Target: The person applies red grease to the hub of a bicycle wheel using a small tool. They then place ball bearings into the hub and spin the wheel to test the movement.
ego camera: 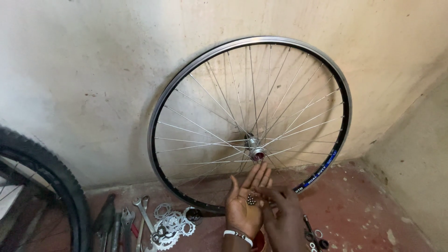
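**Bearing balls in palm, wheel parked on wall**

Head view:
- Left hand is palm-up, fingers spread and slightly cupped. A small cluster of steel bearing balls sits mid-palm.
- Right hand is at 3 o'clock of the left and overlaps it. Its fingers reach in at the balls, thumb and index close together; I can't tell if one is actually pinched.
- Bare spoked wheel, no tyre, leans upright on the wall, rim on the red floor. Its hub is at 12 o'clock just above the hands, open end facing out.
- Judgement: keep the left palm level and cupped, pick one ball at a time, work low over the floor so a drop stays close.

Containers:
- No tray or cup that I can confirm. A red round thing at 6 o'clock under the wrists is mostly hidden; contents can't be told. The palm is the only holder in use.
- Loose on the floor: cassette sprockets and spanners at 9 o'clock, small washers at 4 o'clock, a tyred wheel far at 9.
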